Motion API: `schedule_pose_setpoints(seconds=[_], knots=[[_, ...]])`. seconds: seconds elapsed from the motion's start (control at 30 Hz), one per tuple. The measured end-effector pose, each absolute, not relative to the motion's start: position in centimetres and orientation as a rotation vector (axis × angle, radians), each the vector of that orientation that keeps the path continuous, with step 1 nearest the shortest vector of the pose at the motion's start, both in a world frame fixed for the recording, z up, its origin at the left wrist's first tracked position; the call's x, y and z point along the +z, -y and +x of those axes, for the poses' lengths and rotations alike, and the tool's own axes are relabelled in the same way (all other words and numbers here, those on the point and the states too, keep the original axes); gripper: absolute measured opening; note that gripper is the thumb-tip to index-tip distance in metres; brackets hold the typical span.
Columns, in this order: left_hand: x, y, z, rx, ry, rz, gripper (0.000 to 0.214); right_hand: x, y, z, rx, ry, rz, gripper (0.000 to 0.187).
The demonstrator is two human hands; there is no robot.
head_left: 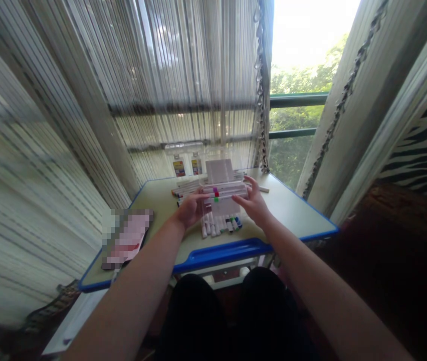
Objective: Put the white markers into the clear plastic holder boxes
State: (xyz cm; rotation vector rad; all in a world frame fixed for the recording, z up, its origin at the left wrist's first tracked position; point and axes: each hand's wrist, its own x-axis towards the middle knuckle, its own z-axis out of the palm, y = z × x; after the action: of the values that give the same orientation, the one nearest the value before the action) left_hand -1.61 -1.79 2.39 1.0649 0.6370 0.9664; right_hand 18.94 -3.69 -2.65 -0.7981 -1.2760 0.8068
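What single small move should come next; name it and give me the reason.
Probably steady the clear case with the left hand and free the right hand to pick up a loose marker: both hands are on the case, a few capped markers show in it, and more lie on the table around it.

Forearms (307, 276) bare | fingers (240, 200) bare | legwear (262, 311) plain black, covering both knees

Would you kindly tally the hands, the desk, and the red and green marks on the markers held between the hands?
Hands: 2 (left hand, right hand)
Desk: 1
Red mark: 1
Green mark: 1
Total: 5
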Motion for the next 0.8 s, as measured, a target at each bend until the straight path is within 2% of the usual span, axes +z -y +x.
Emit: schedule_pose_setpoints(seconds=[0.23, 0.5, 0.8], knots=[[2.1, 1.6, -1.9, 0.944, -0.557, 1.174, 0.038, -2.4, 3.7, 18.8, 0.884, 1.272, -0.729, 0.089], [1.7, 1.0, -2.3, 0.976, -0.548, 1.196, 0.034, -1.4, 4.6, 18.8, 1.002, 1.133, -0.711, 0.079], [1.7, 1.0, -2.7, 0.992, -0.537, 1.213, 0.032, -1.6, 4.1, 18.8, 1.075, 1.029, -0.752, 0.082]])
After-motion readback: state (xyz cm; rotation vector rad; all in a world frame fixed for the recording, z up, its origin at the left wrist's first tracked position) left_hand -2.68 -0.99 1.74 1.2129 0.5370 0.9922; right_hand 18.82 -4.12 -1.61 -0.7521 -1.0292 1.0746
